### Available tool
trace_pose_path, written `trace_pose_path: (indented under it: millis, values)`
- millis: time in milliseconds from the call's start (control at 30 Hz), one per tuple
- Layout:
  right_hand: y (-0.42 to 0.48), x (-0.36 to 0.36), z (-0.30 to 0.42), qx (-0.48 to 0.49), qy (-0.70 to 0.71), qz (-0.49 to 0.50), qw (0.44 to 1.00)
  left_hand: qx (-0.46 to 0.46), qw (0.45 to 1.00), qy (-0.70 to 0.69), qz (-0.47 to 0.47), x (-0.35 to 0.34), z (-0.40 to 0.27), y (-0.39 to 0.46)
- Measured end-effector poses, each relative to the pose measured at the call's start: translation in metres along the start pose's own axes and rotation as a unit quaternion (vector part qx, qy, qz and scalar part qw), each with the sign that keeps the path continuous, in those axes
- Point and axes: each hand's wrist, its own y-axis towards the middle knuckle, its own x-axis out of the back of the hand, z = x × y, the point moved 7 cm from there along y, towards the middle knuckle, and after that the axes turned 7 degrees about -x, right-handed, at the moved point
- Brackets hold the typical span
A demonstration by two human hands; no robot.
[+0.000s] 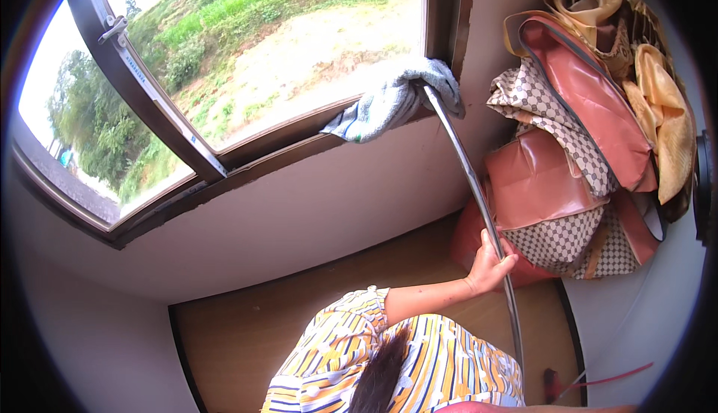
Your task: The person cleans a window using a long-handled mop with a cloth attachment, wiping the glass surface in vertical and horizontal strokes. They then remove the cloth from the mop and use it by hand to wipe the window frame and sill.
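Note:
My left hand (491, 264) grips a shiny metal pole (474, 180) near its middle, with the thumb and fingers wrapped round it. The pole slants up and to the left. At its top end a light grey-blue towel (387, 101) is draped, lying over the right corner of the window's brown lower frame (269, 160). The towel hides how the pole's end is shaped. My right hand is out of view; only a strip of skin shows at the bottom edge. The pole's lower end is hidden by my striped top.
Red and patterned bags (547, 183) are piled against the walls at the right, with gold cloth (664, 121) beside them. A latch (116, 31) juts from the window's upright. On the wooden floor (235, 345) at the lower right lies a thing with a thin red part (617, 375).

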Motion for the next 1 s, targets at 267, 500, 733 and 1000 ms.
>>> trace_pose_path:
  millis: [267, 500, 733, 1000]
  values:
    - [-0.039, -0.019, -0.079, -0.083, -0.036, 0.074, 0.993, 0.12, 0.958, -0.26, -0.007, 0.063, -0.028, 0.03]
    - [-0.034, 0.003, -0.131, -0.106, -0.074, 0.017, 0.991, 0.188, 0.974, -0.101, -0.073, 0.101, -0.054, 0.062]
    - [-0.043, -0.034, -0.109, -0.111, -0.04, 0.056, 0.991, 0.158, 0.964, -0.213, -0.01, 0.073, -0.052, 0.053]
    - [-0.013, -0.096, 0.008, 0.088, 0.141, 0.337, 0.927, 0.009, 0.989, -0.118, -0.088, 0.078, -0.086, 0.008]
